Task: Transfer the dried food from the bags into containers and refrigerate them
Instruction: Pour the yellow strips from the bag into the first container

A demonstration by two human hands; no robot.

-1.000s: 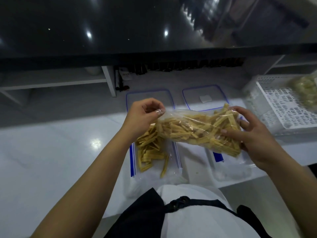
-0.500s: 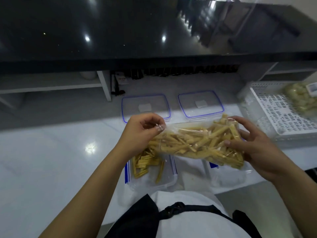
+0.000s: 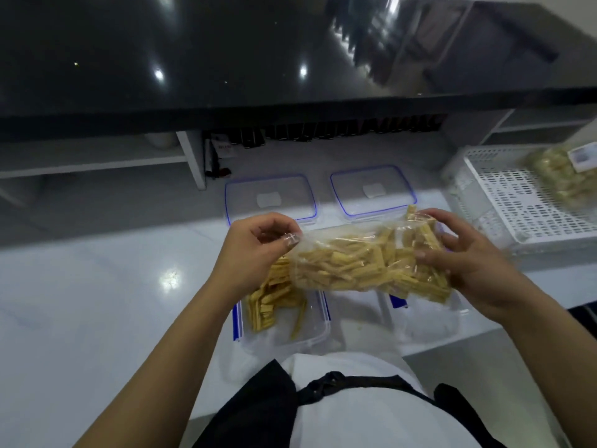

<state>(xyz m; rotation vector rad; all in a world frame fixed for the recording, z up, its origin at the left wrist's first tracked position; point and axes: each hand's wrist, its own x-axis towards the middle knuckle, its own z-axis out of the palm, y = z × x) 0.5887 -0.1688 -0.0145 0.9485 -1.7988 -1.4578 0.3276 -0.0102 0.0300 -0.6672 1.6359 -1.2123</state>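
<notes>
Since a second ago the bag of dried sticks has tipped a little, its right end raised higher.

The left hand [image 3: 255, 244] pinches the left end of the clear bag [image 3: 365, 263], and the right hand [image 3: 468, 263] curls around its right end. The bag hangs above two clear containers: the left container [image 3: 310, 334] holds yellow sticks [image 3: 268, 302], the right container [image 3: 426, 324] sits beside it. Two blue-rimmed lids [image 3: 303, 189] lie behind on the white counter [image 3: 80, 318]; a white basket [image 3: 517, 202] stands to the right.

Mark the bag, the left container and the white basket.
bag [image 3: 355, 263], head view, on its middle, packed with yellow sticks.
left container [image 3: 310, 337], head view, on its clear near-right corner.
basket [image 3: 517, 205], head view, on its bare perforated floor.
</notes>
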